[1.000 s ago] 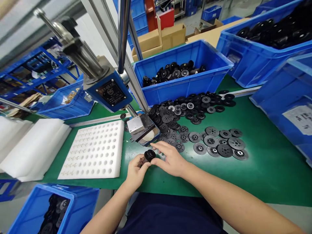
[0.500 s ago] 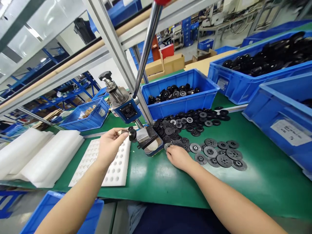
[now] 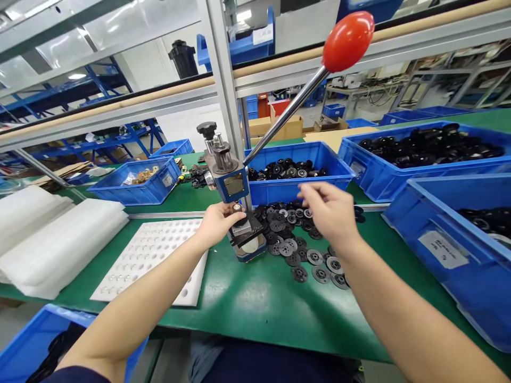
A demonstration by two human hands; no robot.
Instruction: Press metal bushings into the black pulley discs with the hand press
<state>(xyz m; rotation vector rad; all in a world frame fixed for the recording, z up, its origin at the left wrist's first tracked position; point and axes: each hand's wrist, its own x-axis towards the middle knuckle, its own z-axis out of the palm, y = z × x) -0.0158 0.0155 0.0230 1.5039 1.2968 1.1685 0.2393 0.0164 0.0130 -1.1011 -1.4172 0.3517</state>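
My left hand (image 3: 219, 224) is at the base of the hand press (image 3: 233, 183), its fingers closed on a small black part (image 3: 238, 215) with a light top, under the press head. My right hand (image 3: 329, 210) is raised over the black discs (image 3: 315, 257), fingers curled, thumb near the fingertips; whether it holds anything cannot be made out. The press lever with its red knob (image 3: 348, 41) rises to the upper right. Left of the press lies a white foam tray (image 3: 149, 255) with rows of round holes, many holding small pale pieces.
A blue bin (image 3: 295, 186) of black parts stands behind the discs, with larger blue bins (image 3: 447, 255) at the right. White foam sheets (image 3: 59, 239) lie at the left. An upright metal post (image 3: 225, 69) stands behind the press.
My left hand has brought the small part onto the press base. My right hand has lifted off the discs, up and to the right. The view has shifted, bringing the whole red knob into sight.
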